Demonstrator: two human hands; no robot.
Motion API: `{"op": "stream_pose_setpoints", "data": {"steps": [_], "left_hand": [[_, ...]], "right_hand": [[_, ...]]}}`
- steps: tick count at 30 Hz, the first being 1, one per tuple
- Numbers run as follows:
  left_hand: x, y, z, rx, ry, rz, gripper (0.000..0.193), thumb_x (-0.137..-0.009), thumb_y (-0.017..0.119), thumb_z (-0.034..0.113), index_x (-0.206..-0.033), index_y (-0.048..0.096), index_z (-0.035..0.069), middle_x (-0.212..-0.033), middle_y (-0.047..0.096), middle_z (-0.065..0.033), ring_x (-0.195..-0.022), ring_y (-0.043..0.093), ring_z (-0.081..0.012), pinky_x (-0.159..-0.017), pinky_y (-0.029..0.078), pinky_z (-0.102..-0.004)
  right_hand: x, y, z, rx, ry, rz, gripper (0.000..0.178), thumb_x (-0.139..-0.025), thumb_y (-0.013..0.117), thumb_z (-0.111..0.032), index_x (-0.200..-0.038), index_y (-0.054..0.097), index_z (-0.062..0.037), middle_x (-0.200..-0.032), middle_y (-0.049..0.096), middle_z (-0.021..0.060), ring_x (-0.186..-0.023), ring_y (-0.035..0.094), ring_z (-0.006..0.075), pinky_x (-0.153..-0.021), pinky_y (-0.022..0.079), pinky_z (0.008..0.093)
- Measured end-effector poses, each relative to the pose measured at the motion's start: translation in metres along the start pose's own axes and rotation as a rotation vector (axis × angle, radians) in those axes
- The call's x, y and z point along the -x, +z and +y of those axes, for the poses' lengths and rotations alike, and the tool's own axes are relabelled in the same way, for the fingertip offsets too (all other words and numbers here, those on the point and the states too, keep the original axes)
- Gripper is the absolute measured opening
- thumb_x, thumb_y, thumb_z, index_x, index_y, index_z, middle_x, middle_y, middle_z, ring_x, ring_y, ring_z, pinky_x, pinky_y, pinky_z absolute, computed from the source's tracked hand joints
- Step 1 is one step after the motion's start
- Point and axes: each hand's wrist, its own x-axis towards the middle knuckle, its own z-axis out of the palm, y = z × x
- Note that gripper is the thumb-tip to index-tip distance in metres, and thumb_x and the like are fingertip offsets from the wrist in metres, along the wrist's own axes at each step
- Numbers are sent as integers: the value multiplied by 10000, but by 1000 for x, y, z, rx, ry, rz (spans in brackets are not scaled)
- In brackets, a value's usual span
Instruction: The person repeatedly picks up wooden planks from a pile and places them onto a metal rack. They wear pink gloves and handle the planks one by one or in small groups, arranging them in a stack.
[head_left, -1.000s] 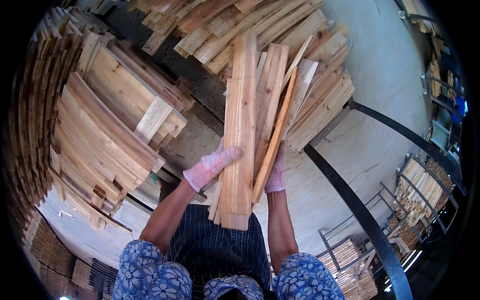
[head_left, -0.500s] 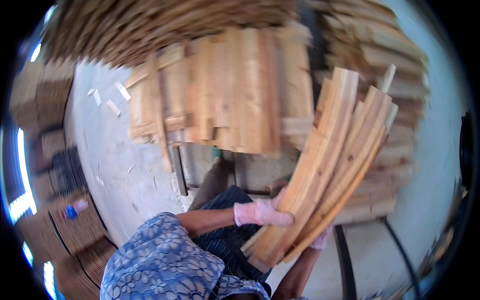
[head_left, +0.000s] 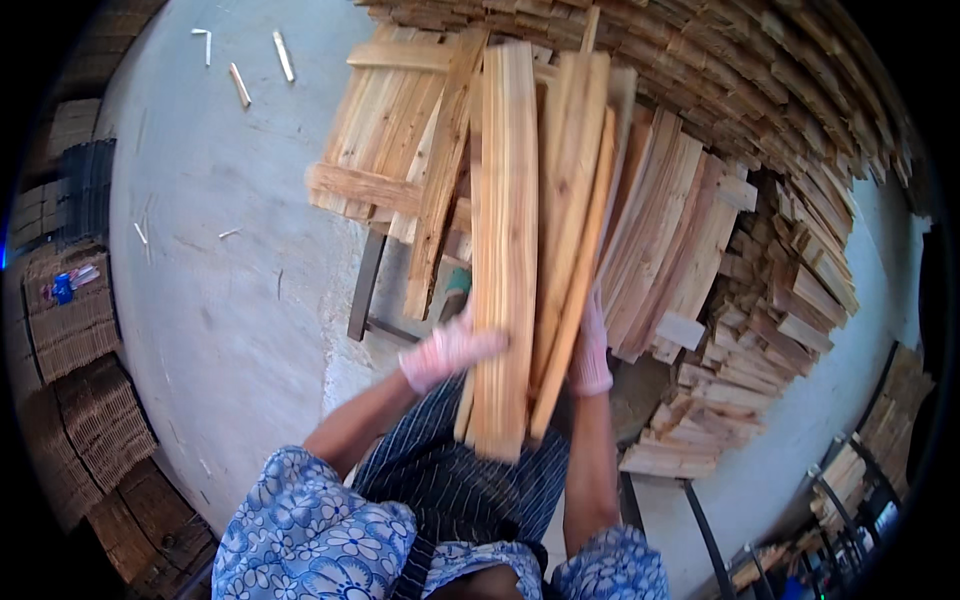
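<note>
Both my hands, in pale pink gloves, carry a loose bundle of long wooden boards (head_left: 506, 230) in front of me, their far ends reaching over the work stand. My left hand (head_left: 450, 352) grips the bundle's left side near its close end, thumb lying over the widest board. On the other side my right hand (head_left: 593, 350) is wrapped around the edge, its fingers mostly hidden behind the wood. A narrower board (head_left: 575, 190) and a thin orange-toned strip (head_left: 578, 290) lean to the right within the bundle. Beneath lies a panel of boards with crosspieces (head_left: 385, 130) on the stand.
More flat boards (head_left: 650, 230) lie to the right on the stand, whose dark metal leg (head_left: 366, 290) shows at left. Stacked timber (head_left: 740, 390) stands right, with a large pile (head_left: 700, 50) behind. Brown bundled stacks (head_left: 85, 330) line the left. Wood scraps (head_left: 284, 56) litter the floor.
The bundle has swung from leaning right to nearly straight ahead and moved left in view. My view has turned to the right, and both hands still hold the boards.
</note>
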Motion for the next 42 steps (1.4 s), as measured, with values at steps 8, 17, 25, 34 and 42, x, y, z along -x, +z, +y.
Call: {"op": "stream_pose_setpoints", "data": {"steps": [8, 17, 25, 34, 42], "left_hand": [[-75, -139, 19, 70, -76, 285, 1134, -802, 858, 451, -1599, 196, -8, -1306, 654, -162, -1086, 675, -225, -961, 559, -362], [29, -216, 44, 105, -15, 323, 790, -876, 782, 255, -1534, 405, 35, -1351, 618, -117, -1197, 607, -216, -989, 546, -397], [-72, -316, 55, -965, -260, 998, 1120, -755, 844, 436, -1610, 196, 117, -1498, 418, -307, -1312, 500, -441, -1092, 447, -514], [-139, -115, 84, -1222, 576, 815, 878, -862, 797, 399, -1573, 384, 90, -1484, 452, -294, -1386, 444, -470, -1165, 374, -529], [-228, -56, 67, -888, 484, 800, 859, -905, 684, 147, -1641, 248, 228, -1397, 476, -275, -1230, 568, -429, -1030, 489, -501]], "right_hand": [[-131, 86, -13, 221, -112, 241, 773, -887, 788, -312, -1488, 449, 35, -1378, 614, 190, -1235, 590, 289, -1058, 450, 379], [-80, -13, -12, 424, -89, 459, 772, -896, 769, -270, -1521, 409, 6, -1357, 628, 178, -1181, 622, 275, -1044, 464, 383], [-119, 20, -35, 1186, 183, 693, 938, -895, 735, -445, -1637, 221, -189, -1370, 490, 303, -1266, 519, 495, -1053, 452, 549], [-117, -25, -28, 1087, 188, 553, 1042, -834, 798, -417, -1653, 185, -220, -1403, 449, 329, -1322, 465, 499, -1109, 410, 541], [-69, -129, -25, 720, -105, 565, 1017, -826, 818, -367, -1651, 235, -246, -1510, 369, 356, -1390, 437, 492, -1161, 383, 500]]}}
